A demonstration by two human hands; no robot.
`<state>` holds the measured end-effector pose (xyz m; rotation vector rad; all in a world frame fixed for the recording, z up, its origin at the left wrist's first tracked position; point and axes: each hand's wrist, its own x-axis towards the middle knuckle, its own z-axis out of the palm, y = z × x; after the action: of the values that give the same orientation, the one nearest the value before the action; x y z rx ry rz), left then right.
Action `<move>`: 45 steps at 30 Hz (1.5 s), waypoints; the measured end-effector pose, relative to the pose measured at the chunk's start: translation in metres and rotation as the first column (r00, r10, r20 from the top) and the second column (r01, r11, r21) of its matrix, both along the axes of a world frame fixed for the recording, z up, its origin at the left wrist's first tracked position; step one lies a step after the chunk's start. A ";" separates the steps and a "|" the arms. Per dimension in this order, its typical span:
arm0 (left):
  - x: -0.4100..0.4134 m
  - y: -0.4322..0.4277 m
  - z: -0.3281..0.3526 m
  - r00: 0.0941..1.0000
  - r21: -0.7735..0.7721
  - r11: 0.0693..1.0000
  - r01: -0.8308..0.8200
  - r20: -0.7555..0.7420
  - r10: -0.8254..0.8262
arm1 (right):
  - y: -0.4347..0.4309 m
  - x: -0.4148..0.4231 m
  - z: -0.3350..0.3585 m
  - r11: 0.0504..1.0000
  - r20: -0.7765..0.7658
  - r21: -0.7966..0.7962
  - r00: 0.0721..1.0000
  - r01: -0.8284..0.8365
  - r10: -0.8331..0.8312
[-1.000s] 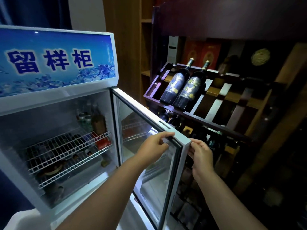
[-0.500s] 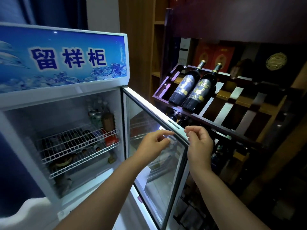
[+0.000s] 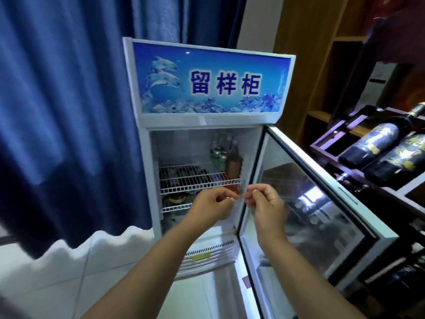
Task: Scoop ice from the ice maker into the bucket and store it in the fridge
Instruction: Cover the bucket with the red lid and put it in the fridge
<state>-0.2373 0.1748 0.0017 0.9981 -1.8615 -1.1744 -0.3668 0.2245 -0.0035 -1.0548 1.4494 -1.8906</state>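
- Head view: the fridge (image 3: 207, 125) stands straight ahead against a blue curtain (image 3: 69, 111). Its glass door (image 3: 322, 215) is swung wide to the right, so the inside is open to reach.
- The left hand (image 3: 213, 206) and right hand (image 3: 266, 206) are held up together in front of the opening, level with the lower shelf (image 3: 174, 207). Neither touches the door or the cabinet.
- Both hands have their fingers curled inward, with the fingertips nearly meeting between them. A pale blurred streak lies there, and I cannot tell whether they pinch something small or hold nothing.
- The bucket and the ice maker are not in view, and no ice shows. The fridge is the only thing of the task that can be seen.
- The upper shelf (image 3: 190, 178) is bare wire at the front and left. Cans (image 3: 220, 155) and a brown jar (image 3: 233, 166) are crowded into its back right corner, so the front looks the likely place for a bucket.
- Wine bottles (image 3: 377, 141) lie on a rack (image 3: 322, 148) just beyond the door, which looks to leave little room for it to open further.
- My judgement is that the fridge is being readied and the scooping is not yet done.
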 end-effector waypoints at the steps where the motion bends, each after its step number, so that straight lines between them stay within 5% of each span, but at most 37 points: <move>1: 0.019 -0.003 0.000 0.999 0.006 0.999 -0.034 0.004 0.034 | -0.007 0.016 -0.001 0.999 -0.008 0.007 0.999 -0.031 0.031; 8: 0.173 -0.018 -0.005 0.972 0.048 0.972 -0.232 -0.038 0.234 | -0.057 0.164 -0.004 0.966 0.019 0.074 0.969 -0.246 0.245; 16: 0.361 -0.029 0.003 0.836 0.007 0.838 -0.546 -0.063 0.545 | -0.092 0.352 -0.006 0.881 0.034 0.136 0.891 -0.452 0.452; 26: 0.591 -0.009 0.024 0.522 0.000 0.531 -0.847 -0.182 0.833 | -0.102 0.571 -0.013 0.682 0.072 0.240 0.713 -0.691 0.697; 38: 0.748 0.016 -0.026 0.178 0.063 0.169 -0.984 0.196 0.964 | -0.110 0.682 -0.046 0.583 0.121 0.445 0.690 -0.680 0.713; 45: 0.760 0.022 -0.043 0.306 0.368 0.229 -0.901 0.168 0.937 | -0.114 0.697 -0.059 0.476 0.190 0.570 0.671 -0.670 0.716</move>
<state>0.5223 0.1969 -0.0414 1.8798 -0.5555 -0.7494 0.3306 0.1107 -0.0623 -1.1396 1.2289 -0.7158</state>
